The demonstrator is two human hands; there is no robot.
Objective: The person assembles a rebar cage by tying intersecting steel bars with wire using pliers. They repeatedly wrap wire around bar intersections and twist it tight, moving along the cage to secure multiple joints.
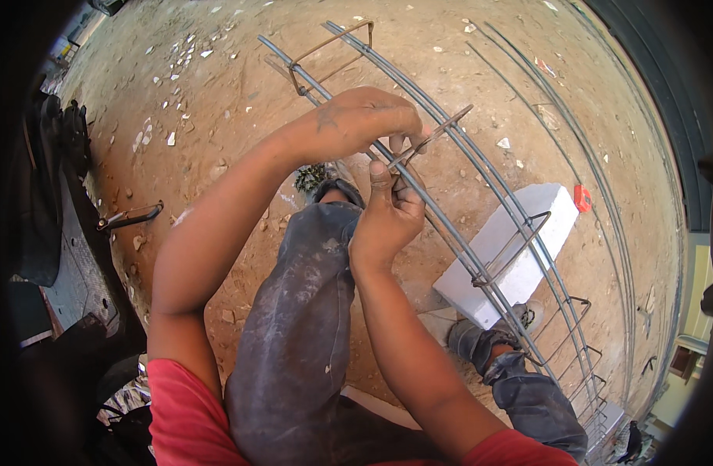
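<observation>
Both hands meet at the rebar cage [480, 233], whose long bars run from far left to near right over the dirt ground [216, 101]. The left hand [364, 120] reaches over from the left, its grip pinching a thin metal hook tool [434, 136] that angles far-right across the bars. The right hand [387, 213], just nearer, pinches the same spot from below. A white block [519, 248] props the cage to the right.

White block [519, 252] on dirt ground [216, 116]

One head-worn fisheye looks steeply down, close over the dirt ground [216, 140].
</observation>
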